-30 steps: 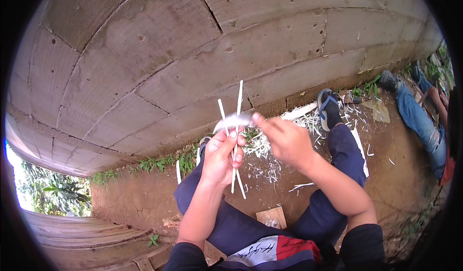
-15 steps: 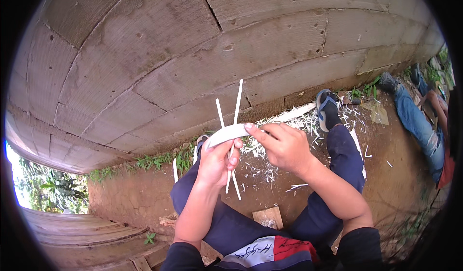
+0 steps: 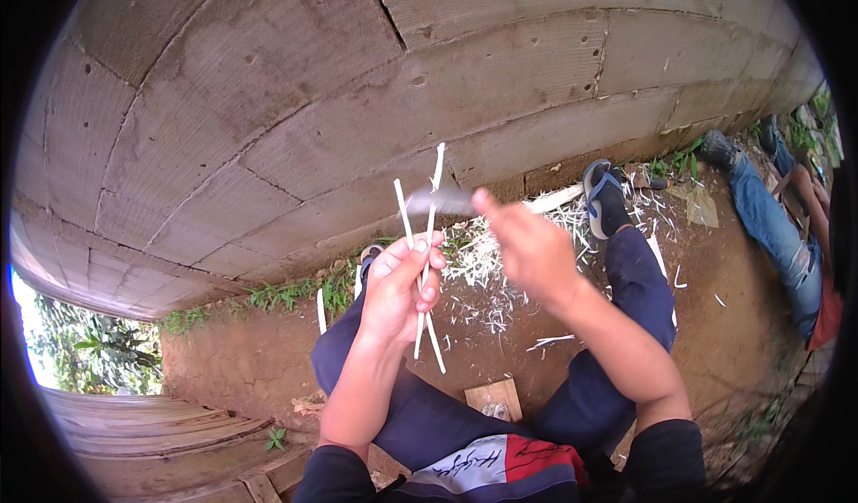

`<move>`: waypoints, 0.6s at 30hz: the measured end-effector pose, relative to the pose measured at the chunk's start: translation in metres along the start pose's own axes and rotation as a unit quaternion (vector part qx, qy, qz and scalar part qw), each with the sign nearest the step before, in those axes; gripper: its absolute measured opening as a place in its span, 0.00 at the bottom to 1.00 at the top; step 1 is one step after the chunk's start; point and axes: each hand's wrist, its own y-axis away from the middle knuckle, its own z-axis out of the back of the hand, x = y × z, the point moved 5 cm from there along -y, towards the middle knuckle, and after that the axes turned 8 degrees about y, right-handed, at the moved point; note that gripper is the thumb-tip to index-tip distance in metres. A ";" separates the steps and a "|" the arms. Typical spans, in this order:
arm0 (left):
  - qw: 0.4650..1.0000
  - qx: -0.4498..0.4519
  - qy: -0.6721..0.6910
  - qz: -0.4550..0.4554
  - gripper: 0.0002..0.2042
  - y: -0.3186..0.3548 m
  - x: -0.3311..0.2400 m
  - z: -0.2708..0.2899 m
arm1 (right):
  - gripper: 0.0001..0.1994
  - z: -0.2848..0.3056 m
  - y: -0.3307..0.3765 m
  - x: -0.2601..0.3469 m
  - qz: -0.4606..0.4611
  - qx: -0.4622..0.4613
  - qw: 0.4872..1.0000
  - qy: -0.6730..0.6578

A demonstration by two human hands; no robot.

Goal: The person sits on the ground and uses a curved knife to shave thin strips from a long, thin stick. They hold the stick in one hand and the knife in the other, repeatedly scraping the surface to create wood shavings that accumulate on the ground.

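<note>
Two thin pale wooden sticks (image 3: 438, 165) cross between the fingers of my left hand (image 3: 393, 287), which pinches them near their middle. Their upper ends stand clear above the hand, and the lower ends poke out beneath it. My right hand (image 3: 541, 257) is closed around a knife, its handle hidden in the fist. The wide, slightly curved blade (image 3: 451, 202) is smeared by motion and lies across the upper part of the sticks; whether it touches them I cannot tell.
Pale wood shavings (image 3: 492, 262) litter the dirt ground between my feet. A block wall (image 3: 357, 127) rises ahead. A small board (image 3: 496, 397) lies between my legs, and another person's jeans-clad leg (image 3: 776, 221) is at the far right. Grass (image 3: 277, 297) grows along the wall.
The knife blade has moved up and away from my left thumb to the upper part of the sticks. My right hand has shifted slightly right and up; the left still grips the sticks.
</note>
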 end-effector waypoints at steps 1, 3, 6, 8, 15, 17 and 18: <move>1.000 -0.003 -0.007 0.003 0.11 0.000 0.000 0.000 | 0.31 0.001 0.000 -0.004 -0.039 0.004 0.999 0.021; 1.000 0.000 -0.010 0.003 0.11 0.000 0.001 -0.001 | 0.31 0.005 -0.003 -0.002 0.012 -0.012 0.999 0.046; 1.000 0.016 0.006 0.012 0.10 0.004 0.003 -0.003 | 0.28 0.012 -0.003 0.010 0.133 -0.045 0.990 -0.004; 1.000 0.015 0.003 0.021 0.10 0.005 0.005 -0.004 | 0.28 0.013 -0.008 -0.009 -0.039 -0.022 0.998 0.040; 1.000 -0.002 -0.002 0.013 0.10 0.003 0.005 -0.003 | 0.27 0.015 -0.008 0.000 0.055 -0.025 0.998 -0.023; 0.999 -0.011 -0.016 0.028 0.10 0.002 0.005 -0.002 | 0.28 0.012 -0.007 -0.014 -0.082 -0.018 0.996 0.010; 1.000 0.000 -0.010 0.025 0.10 0.001 0.005 -0.003 | 0.28 0.011 -0.009 -0.015 -0.071 -0.018 0.997 0.031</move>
